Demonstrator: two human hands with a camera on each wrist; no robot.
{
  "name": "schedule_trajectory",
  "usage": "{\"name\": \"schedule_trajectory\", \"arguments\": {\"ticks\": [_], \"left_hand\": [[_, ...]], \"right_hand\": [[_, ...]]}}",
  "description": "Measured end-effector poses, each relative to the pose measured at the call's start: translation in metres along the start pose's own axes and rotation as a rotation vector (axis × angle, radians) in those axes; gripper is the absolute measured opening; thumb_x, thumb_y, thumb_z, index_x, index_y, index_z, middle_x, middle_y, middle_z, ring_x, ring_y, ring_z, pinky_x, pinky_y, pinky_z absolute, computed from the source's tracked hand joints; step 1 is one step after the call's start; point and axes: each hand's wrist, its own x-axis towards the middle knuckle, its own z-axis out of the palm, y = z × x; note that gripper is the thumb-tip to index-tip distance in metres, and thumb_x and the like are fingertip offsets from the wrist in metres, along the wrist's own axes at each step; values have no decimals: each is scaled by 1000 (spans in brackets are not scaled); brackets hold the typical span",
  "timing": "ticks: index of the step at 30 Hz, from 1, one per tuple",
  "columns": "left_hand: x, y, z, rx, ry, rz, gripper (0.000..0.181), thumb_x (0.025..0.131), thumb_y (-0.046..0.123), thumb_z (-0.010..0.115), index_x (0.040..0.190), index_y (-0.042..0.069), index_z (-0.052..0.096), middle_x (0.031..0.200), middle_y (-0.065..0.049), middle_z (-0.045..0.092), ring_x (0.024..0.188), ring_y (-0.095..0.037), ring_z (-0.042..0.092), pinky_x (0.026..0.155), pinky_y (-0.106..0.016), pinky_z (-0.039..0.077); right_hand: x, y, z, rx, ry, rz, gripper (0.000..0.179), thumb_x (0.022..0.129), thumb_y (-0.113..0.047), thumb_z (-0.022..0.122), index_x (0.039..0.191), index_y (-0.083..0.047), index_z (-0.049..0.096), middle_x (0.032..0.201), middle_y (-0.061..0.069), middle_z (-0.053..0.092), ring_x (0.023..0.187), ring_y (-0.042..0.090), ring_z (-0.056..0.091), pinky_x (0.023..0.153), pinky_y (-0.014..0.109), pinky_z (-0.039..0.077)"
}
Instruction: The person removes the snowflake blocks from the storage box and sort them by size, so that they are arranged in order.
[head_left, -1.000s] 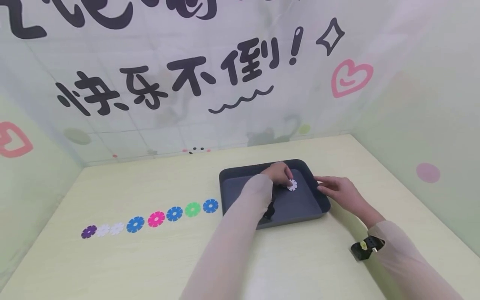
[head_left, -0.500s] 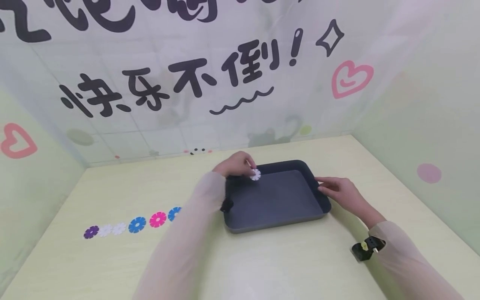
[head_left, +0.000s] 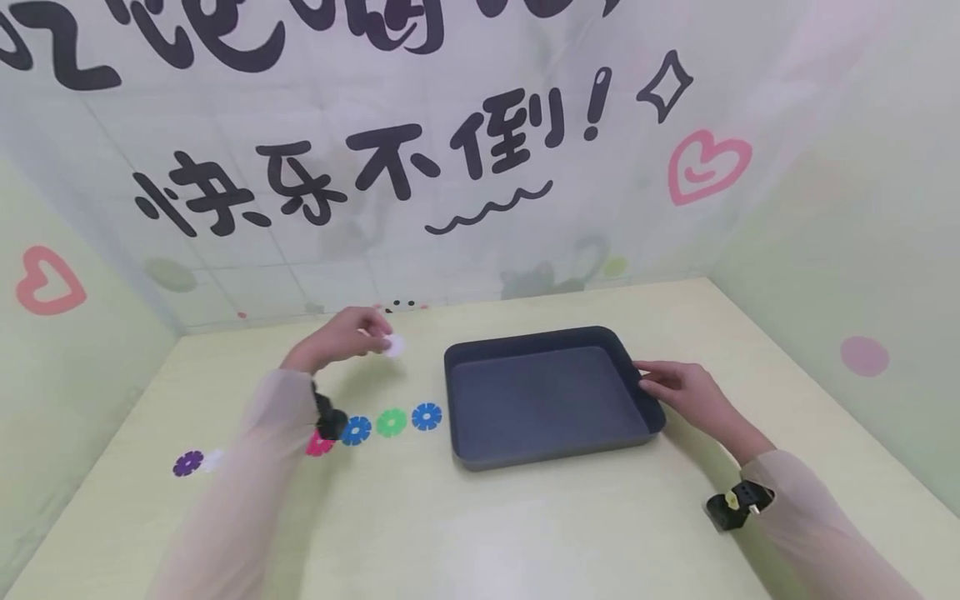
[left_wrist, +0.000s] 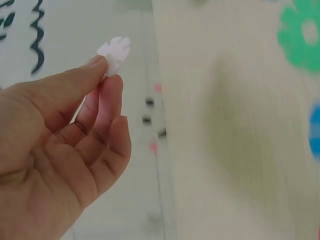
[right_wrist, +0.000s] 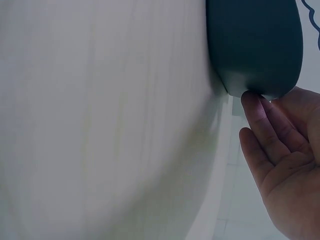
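My left hand (head_left: 347, 337) pinches a white notched plastic disc (head_left: 393, 345) between thumb and fingertips, above the table behind the row of discs. In the left wrist view the white disc (left_wrist: 116, 50) sticks up past the thumb tip. With fairly straight fingers, my right hand (head_left: 693, 396) touches the right end of a dark grey rectangular tray (head_left: 555, 458). The right wrist view shows fingertips against the tray's outer wall (right_wrist: 255, 45); the thumb is mostly hidden there. Nothing lies in the tray.
Left of the tray runs a row of notched discs: blue (head_left: 427, 417), green (head_left: 392, 422), blue (head_left: 356, 431), pink (head_left: 320, 444), white (head_left: 214, 459) and purple (head_left: 188, 463). The left forearm covers part of it. A printed wall sheet (head_left: 480, 250) stands behind the table.
My left hand has lifted the white disc out of the tray and carried it left, past the tray's left wall. The right hand stays at the tray's right end.
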Motion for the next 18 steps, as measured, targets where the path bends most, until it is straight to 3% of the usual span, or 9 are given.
{"name": "schedule_trajectory", "arguments": {"ticks": [5,10,18], "left_hand": [[-42,-38,-36,28,63,-37,29,87,14,62,108,-5,54,96,-13,55,87,-25,51,80,-43,47],[-88,-80,-67,88,116,-100,39,88,20,62,112,-8,51,96,-13,58,86,-23,55,74,-35,48],[-160,-147,-99,87,122,-220,45,89,18,61,113,-16,45,91,-9,62,75,-15,59,65,-28,49]], "right_hand": [[0,1,1,2,-6,-8,36,89,-10,60,120,7,55,108,23,61,92,32,62,73,27,49],[1,1,-1,-18,12,-16,35,88,-10,60,119,7,56,107,23,62,91,31,63,72,25,49],[0,3,-5,-27,12,-16,36,88,-10,61,119,7,56,107,23,62,91,31,63,71,23,48]]}}
